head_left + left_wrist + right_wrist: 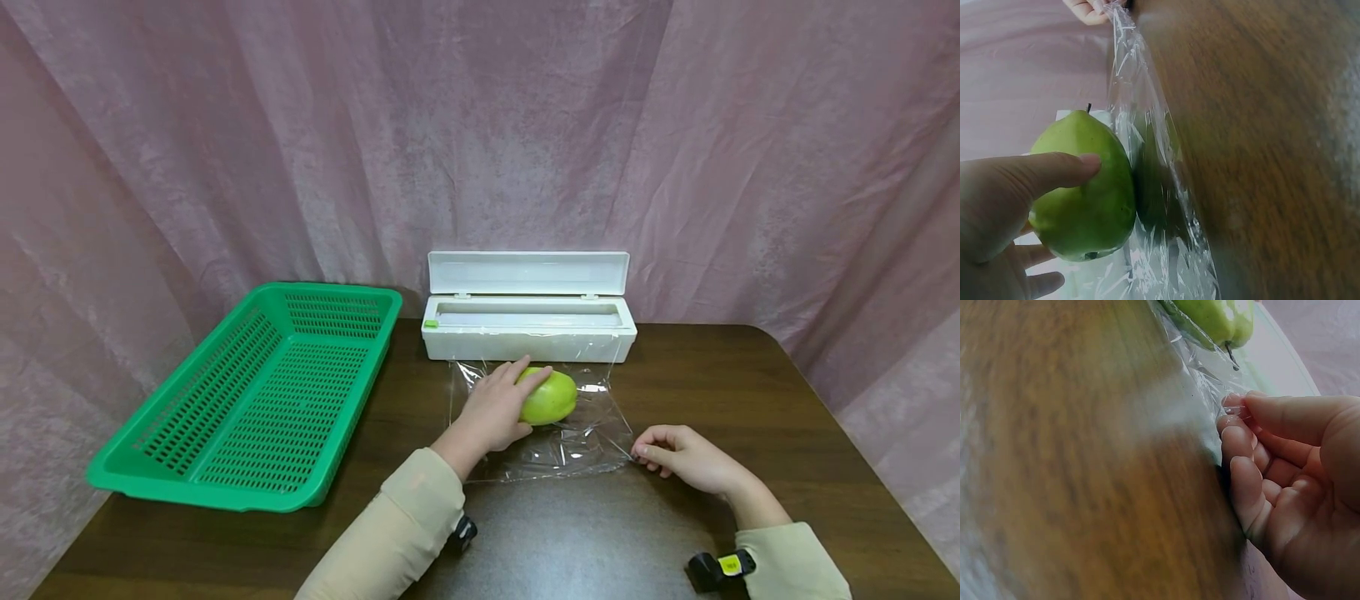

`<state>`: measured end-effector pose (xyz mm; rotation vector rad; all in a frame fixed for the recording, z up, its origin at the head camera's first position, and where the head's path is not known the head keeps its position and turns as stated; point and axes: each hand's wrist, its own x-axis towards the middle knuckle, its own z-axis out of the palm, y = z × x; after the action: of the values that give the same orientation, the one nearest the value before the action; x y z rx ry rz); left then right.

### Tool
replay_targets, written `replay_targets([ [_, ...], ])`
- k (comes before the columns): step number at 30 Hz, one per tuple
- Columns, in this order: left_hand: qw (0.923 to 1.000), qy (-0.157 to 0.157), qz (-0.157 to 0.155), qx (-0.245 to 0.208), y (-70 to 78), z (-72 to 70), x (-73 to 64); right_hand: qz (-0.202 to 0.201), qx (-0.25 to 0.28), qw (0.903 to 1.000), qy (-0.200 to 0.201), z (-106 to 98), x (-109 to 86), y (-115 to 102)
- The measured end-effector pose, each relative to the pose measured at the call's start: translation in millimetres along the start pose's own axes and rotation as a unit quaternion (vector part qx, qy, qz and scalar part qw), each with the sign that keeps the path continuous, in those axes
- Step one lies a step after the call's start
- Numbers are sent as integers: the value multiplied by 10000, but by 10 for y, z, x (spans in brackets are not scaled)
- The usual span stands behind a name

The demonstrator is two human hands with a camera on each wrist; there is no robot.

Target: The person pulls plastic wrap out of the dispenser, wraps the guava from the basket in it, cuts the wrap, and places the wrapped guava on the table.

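Observation:
A green pear with a short dark stem rests on a sheet of clear cling film. My left hand holds the pear from its left side; in the left wrist view the thumb lies along the near face and the other fingers reach behind it. My right hand pinches the film's near right corner between thumb and fingertips, close over the table. From there the film stretches back to the white cling film box, whose lid stands up behind it.
To the left is a large green plastic basket with slotted sides. The brown wooden table has a rounded far right corner. Pink curtains hang right behind the box and along both sides.

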<state>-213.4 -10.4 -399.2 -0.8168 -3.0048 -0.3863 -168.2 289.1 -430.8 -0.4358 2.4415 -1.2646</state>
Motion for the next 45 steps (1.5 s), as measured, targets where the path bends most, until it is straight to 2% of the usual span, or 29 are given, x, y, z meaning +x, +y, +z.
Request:
replay_targets([
  [11,9980,181,-52,-601,-132,26,-49,-52,10,10000,15,3,2,21],
  [24,9886,446,-287,-1409,-303,59,-163,-51,5,10000,15,3,0,-1],
  [29,9831,416,-442,-1726,-344,64,-204,-34,7,10000,27,5,2,-4],
  [33,9751,321,-647,-2097,-372,53,-243,-40,11,10000,29,9,4,-1],
  [38,9660,283,-744,-2459,-418,53,-294,-28,11,10000,23,11,4,-1],
  [45,9665,268,-674,-2462,-485,45,-388,-53,100,9999,15,15,-4,-4],
])
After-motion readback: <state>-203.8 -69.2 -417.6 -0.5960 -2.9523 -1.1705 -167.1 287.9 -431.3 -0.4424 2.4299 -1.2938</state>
